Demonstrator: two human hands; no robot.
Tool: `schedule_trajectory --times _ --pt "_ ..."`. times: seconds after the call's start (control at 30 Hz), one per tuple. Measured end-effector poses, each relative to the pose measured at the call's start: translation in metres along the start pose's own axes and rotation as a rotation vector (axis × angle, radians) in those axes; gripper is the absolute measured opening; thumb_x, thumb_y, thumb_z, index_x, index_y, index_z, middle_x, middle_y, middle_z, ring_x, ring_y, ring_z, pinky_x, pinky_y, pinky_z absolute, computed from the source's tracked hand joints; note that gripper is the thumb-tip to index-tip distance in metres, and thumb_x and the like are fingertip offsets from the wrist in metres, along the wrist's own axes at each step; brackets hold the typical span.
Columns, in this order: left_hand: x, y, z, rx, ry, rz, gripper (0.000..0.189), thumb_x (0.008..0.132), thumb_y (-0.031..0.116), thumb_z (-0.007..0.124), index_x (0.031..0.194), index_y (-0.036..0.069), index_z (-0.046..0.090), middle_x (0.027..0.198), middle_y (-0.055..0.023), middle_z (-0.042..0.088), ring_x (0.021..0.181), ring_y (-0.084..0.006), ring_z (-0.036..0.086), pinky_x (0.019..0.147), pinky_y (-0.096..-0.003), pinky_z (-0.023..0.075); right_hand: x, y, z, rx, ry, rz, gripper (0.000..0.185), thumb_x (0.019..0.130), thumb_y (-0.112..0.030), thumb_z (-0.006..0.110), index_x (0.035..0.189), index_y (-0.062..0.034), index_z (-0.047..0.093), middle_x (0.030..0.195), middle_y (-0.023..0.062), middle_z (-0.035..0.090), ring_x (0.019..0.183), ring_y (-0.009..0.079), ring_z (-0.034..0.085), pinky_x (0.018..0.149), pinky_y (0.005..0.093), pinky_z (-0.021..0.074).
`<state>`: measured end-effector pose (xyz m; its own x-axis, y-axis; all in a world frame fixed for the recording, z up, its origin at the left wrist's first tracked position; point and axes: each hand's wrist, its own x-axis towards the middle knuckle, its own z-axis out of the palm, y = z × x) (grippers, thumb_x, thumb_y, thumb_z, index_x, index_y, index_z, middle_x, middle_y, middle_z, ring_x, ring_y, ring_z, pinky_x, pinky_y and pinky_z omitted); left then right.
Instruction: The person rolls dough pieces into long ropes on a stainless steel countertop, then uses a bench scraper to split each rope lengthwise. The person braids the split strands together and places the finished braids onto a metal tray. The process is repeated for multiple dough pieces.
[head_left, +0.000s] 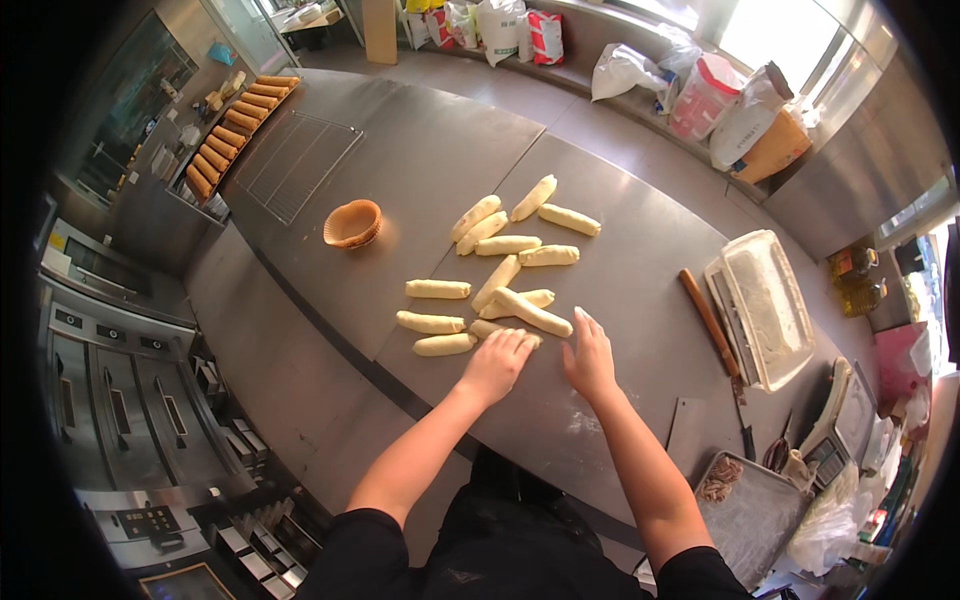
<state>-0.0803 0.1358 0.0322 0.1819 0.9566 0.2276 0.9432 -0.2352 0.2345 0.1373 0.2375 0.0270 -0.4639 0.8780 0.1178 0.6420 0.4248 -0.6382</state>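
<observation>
Several pale, unbaked dough rolls (508, 245) lie on the steel worktable (615, 180) before me, some overlapping. My left hand (498, 363) rests palm down over one dough roll (487, 328), its fingers covering part of it. Just right of a slanting dough roll (534, 312) is my right hand (591, 356), fingers extended and thumb apart, with nothing visible in it. That slanting roll lies across another one. Left of my left hand, three rolls (431, 323) lie roughly parallel. Farther off to the left stands a stack of brown paper baking cups (352, 223).
A wire rack (300, 161) and a tray of browned rolls (244, 114) are at the far left. On the right are a wooden rolling pin (709, 322), a floury plastic bin (765, 307), a metal scraper (685, 427), a knife (747, 439) and a metal tray (757, 517).
</observation>
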Motion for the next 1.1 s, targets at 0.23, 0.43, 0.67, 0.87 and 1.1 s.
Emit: schedule_trajectory --times 0.23,0.43,0.67,0.87,1.1 --pt "0.02 -0.031 0.024 0.039 -0.052 0.074 0.04 0.101 0.014 0.067 0.139 0.006 0.071 0.122 -0.0097 0.067 0.12 -0.0292 0.066 0.11 -0.045 0.055 0.047 -0.013 0.033 -0.129 -0.09 0.008 0.053 0.091 -0.014 0.084 0.14 -0.0005 0.068 0.132 0.0168 0.071 0.124 0.0409 0.068 0.11 0.0563 0.0533" --pt "0.032 -0.056 0.001 -0.148 -0.098 0.059 0.045 0.085 0.012 0.083 0.128 0.006 0.071 0.113 -0.0114 0.064 0.109 -0.0336 0.067 0.098 -0.0496 0.0575 0.07 -0.049 -0.024 0.059 -0.158 0.152 0.022 0.093 -0.013 0.081 0.109 0.0003 0.075 0.109 0.0204 0.077 0.099 0.0425 0.075 0.089 0.0486 0.0614" --pt "0.064 -0.042 -0.043 -0.196 0.14 -0.184 0.103 0.088 0.034 0.098 0.172 0.008 0.045 0.159 -0.0211 0.053 0.141 -0.0418 0.059 0.12 -0.0572 0.0467 0.029 -0.099 -0.155 0.273 -0.191 0.393 0.03 0.103 -0.014 0.081 0.126 0.0036 0.074 0.096 0.0239 0.08 0.088 0.0382 0.08 0.082 0.0438 0.0606" --pt "0.095 0.049 -0.016 -0.893 -0.127 0.314 0.055 0.093 0.021 0.092 0.142 0.009 0.07 0.141 -0.0182 0.074 0.136 -0.0396 0.07 0.112 -0.0588 0.0535 -0.033 -0.079 -0.184 0.443 -0.196 0.459 0.031 0.103 -0.011 0.081 0.131 0.0011 0.077 0.103 0.0213 0.081 0.091 0.0327 0.08 0.085 0.0402 0.0602" --pt "0.044 0.126 0.015 -0.391 -0.316 0.211 0.048 0.093 0.016 0.087 0.138 0.004 0.072 0.122 -0.0135 0.073 0.118 -0.0341 0.074 0.096 -0.0522 0.0587 -0.167 0.005 -0.127 -0.074 0.05 0.254 0.05 0.092 0.005 0.081 0.141 -0.0008 0.076 0.121 0.0149 0.078 0.117 0.0379 0.071 0.103 0.0498 0.0561"
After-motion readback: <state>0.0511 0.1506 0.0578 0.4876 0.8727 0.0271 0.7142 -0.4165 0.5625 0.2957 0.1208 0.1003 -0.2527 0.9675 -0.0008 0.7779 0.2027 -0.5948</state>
